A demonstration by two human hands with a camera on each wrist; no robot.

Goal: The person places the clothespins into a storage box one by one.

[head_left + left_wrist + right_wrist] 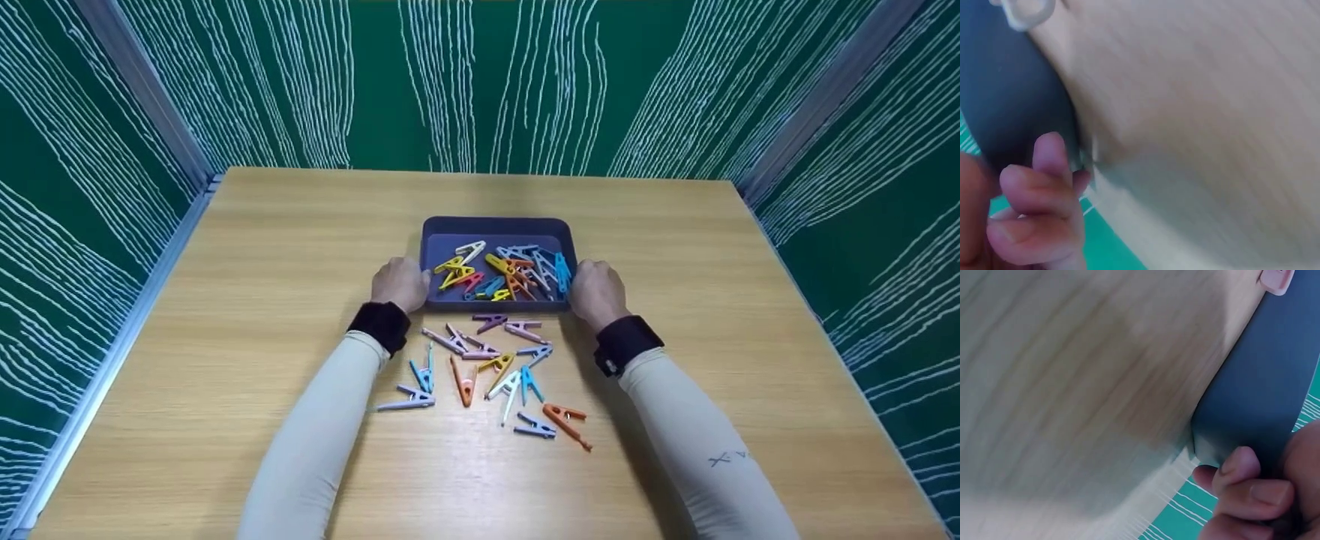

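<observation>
A dark blue-grey rectangular tray (495,306) rests on the wooden table with several coloured clothespins (517,271) inside. My left hand (401,283) grips its left side near the front corner, and my right hand (598,292) holds the right side opposite. Curled fingers (1036,188) lie against the tray's end in the left wrist view. The right wrist view has bent fingers (1255,495) at the tray wall (1258,377), the thumb on the other side. Just in front of the tray, between my forearms, more clothespins (466,382) lie scattered: purple, pink, blue, orange, yellow and white.
The light wooden table (300,225) stretches out on both sides of the tray and behind it. Green panels (375,90) with white wavy lines stand at the back and sides, with metal posts (150,90) at the corners.
</observation>
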